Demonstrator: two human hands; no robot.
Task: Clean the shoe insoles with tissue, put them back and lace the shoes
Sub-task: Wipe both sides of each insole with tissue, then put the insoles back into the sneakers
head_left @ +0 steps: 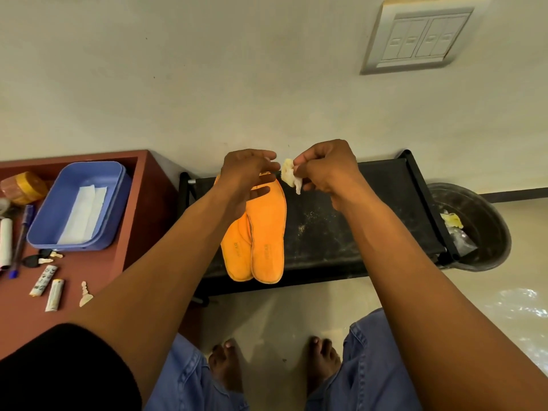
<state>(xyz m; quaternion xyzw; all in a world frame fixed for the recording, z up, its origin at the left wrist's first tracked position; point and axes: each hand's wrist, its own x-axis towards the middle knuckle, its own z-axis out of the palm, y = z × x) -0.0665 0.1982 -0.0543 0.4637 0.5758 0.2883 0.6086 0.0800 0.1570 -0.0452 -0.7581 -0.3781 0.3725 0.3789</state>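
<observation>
Left hand point(247, 173) covering insoles point(268, 229), right hand point(327, 170) pinching tissue point(292, 175)

two orange insoles point(261, 235) hang overlapped, heels down, beside a crumpled, yellow-stained tissue point(292, 175).

Two bare forearms reach from the lower corners of the frame toward its centre. The left hand point(247, 176), just left of centre, has its fingers curled and pinching. The right hand point(327, 170), just right of centre, has thumb and fingers pinched together. Bare feet and blue-trousered knees show at the bottom edge.
</observation>
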